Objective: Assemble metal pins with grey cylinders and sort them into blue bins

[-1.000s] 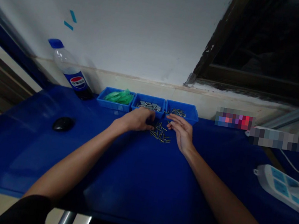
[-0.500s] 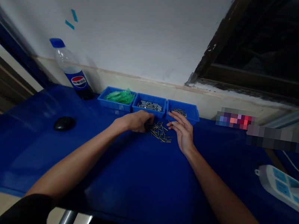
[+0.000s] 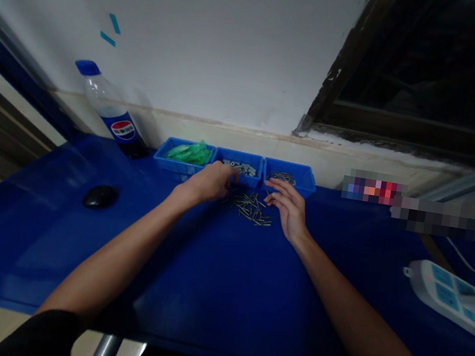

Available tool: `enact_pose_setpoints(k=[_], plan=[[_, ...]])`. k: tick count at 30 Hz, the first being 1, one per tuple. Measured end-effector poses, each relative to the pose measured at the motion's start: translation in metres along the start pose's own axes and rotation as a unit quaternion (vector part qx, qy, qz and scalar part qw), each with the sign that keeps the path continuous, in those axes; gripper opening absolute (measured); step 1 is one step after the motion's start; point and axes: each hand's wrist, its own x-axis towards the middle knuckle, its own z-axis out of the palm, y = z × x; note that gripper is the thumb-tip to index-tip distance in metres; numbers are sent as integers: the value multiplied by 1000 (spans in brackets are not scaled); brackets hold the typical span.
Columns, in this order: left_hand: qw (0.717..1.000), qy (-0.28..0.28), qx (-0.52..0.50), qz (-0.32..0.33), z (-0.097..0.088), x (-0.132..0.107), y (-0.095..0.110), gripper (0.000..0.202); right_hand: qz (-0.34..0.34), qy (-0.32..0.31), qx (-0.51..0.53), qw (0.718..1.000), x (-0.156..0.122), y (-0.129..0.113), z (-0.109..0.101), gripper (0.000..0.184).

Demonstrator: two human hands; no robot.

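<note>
A loose pile of thin brassy screw-like pieces lies on the blue table. My left hand hovers at the pile's upper left, by the front edge of the middle blue bin. Its fingers curl down, dark and partly hidden, so what they hold, if anything, does not show. My right hand is just right of the pile, before the right blue bin. Its fingers reach out to the left, a little apart, with nothing clear between them. Grey metal cylinders fill the middle bin; thin metal pieces lie in the right one.
A left blue bin holds green plastic. A cola bottle stands by the wall. A black mouse lies at left, and a white power strip at right. The blue table ends near my body.
My left hand has moved up and left, off the pile towards the middle bin, uncovering the pile's left side. My right hand has barely moved.
</note>
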Motion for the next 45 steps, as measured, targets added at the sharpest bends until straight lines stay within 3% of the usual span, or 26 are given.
enact_pose_setpoints(k=[7, 12, 21, 28, 32, 36, 40, 45], plan=[[986, 76, -129, 78, 6, 7, 16, 33, -10, -21, -51, 998, 1, 5, 1, 29], [975, 80, -188, 83, 16, 8, 23, 33, -1, -57, -66, 996, 0, 6, 1, 30], [975, 76, -191, 85, 17, 7, 30, 27, 8, -53, -64, 997, 1, 6, 0, 25], [982, 89, -134, 104, 17, 8, 31, 23, 8, -54, -68, 996, 1, 7, -1, 21], [993, 49, -38, 104, 14, 8, 23, 32, -17, -7, -61, 998, 1, 8, -2, 19], [997, -11, 44, 66, 15, 6, 11, 35, -34, 37, -53, 997, 1, 8, -3, 33], [996, -63, 48, 45, 20, 5, 5, 36, -24, 36, -62, 997, 1, 8, -3, 42], [998, -60, 21, 29, 22, 6, 7, 39, -22, 26, -66, 997, 1, 7, -3, 38]])
